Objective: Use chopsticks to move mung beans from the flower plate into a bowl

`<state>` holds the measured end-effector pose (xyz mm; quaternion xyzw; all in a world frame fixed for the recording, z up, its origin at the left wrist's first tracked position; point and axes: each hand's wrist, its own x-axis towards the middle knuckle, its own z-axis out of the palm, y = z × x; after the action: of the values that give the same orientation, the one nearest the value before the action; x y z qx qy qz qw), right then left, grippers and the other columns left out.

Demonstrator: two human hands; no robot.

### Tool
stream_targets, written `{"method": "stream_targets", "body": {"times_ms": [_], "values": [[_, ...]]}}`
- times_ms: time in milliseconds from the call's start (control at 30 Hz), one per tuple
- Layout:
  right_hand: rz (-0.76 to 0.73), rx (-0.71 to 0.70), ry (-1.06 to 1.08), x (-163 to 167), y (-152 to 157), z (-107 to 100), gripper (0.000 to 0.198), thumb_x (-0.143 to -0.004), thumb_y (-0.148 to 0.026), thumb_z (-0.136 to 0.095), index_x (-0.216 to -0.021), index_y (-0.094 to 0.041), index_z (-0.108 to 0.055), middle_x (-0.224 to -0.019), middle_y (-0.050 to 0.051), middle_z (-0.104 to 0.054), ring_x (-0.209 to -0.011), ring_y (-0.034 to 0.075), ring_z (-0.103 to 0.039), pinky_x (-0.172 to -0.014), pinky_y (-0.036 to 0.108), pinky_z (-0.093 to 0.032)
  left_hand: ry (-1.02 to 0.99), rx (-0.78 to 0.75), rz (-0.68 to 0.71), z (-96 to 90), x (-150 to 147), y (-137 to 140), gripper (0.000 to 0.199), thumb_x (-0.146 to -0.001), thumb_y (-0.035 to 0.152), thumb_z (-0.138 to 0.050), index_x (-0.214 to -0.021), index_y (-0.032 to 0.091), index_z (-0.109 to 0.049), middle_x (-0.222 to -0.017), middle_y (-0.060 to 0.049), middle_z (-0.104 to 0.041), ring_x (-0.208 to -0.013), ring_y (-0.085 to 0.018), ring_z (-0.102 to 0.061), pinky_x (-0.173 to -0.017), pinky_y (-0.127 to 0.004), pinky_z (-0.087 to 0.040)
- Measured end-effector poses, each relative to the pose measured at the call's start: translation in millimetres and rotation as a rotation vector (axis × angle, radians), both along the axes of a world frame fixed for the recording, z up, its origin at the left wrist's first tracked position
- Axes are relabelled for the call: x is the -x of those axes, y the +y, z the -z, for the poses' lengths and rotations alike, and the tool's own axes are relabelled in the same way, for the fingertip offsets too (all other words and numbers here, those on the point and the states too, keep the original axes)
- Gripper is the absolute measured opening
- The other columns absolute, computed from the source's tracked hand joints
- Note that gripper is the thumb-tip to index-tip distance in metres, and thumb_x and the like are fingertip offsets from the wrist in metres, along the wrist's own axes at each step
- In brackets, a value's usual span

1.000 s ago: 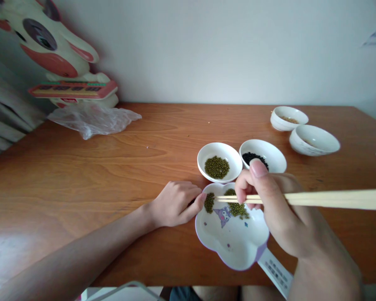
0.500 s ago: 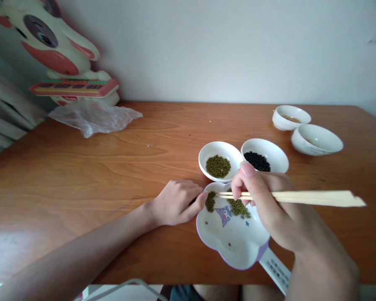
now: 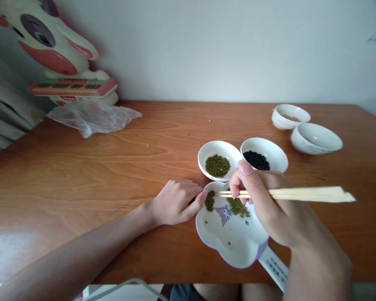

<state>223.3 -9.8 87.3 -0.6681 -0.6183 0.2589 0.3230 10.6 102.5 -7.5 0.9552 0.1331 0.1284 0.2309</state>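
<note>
Pink-and-cream toy keyboard [image 3: 73,88], cow-shaped, stands at the far left, a crumpled clear plastic bag [image 3: 95,120] at its foot; both sit at the back, presumably out of the arms' way. Left hand [image 3: 177,202]: resting on the wooden table [image 3: 113,179], fingers loosely curled, one fingertip at the rim of a scalloped dish [image 3: 238,242]. This contact probably steadies the dish; whether the rim is actually gripped cannot be determined, the underside of the hand being hidden. Inside the dish, a small heap of green beans [image 3: 209,202] lies at the left lobe, a larger heap [image 3: 237,207] right of it, partly behind fingers. Directly behind is a white bowl of green beans [image 3: 203,168], apparently set close for a short reach. Wooden chopsticks [image 3: 307,194] lie nearly level over the dish, tips close together beside the small heap; whether a bean is pinched is too small to tell. Right hand [image 3: 269,205]: closed firmly around the chopsticks well forward, likely for finer control of the tips. Behind it, a bowl of black beans [image 3: 277,156] stands beside the green one. Farther right, two more white bowls, front [image 3: 329,141] and rear [image 3: 280,120], stand apart, seemingly set aside.
</note>
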Motion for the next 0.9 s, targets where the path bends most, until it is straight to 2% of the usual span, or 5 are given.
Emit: {"method": "stream_targets", "body": {"times_ms": [233, 900], "values": [[-0.024, 0.003, 0.003, -0.1, -0.8, 0.5, 0.069, -0.109, -0.066, -0.021, -0.07, -0.021, -0.054, -0.063, 0.0, -0.053, -0.062, 0.015, -0.051, -0.059, 0.035, -0.026, -0.01, 0.003, -0.001, -0.7, 0.5, 0.3, 0.042, -0.113, 0.033, -0.032, -0.078, 0.019, -0.052, -0.075, -0.003, -0.062, -0.067, -0.015, -0.056, -0.067, -0.031, -0.039], [0.0, -0.023, 0.02, 1.6, 2.8, 3.3, 0.068, -0.109, -0.065, -0.025, -0.067, -0.021, -0.056, -0.061, 0.0, -0.056, -0.06, 0.015, -0.053, -0.061, 0.034, -0.033, -0.011, -0.009, -0.002, -1.7, 0.3, -0.9, 0.044, -0.113, 0.034, -0.031, -0.078, 0.019, -0.055, -0.073, -0.003, -0.063, -0.067, -0.016, -0.056, -0.065, -0.031, -0.04]]}}
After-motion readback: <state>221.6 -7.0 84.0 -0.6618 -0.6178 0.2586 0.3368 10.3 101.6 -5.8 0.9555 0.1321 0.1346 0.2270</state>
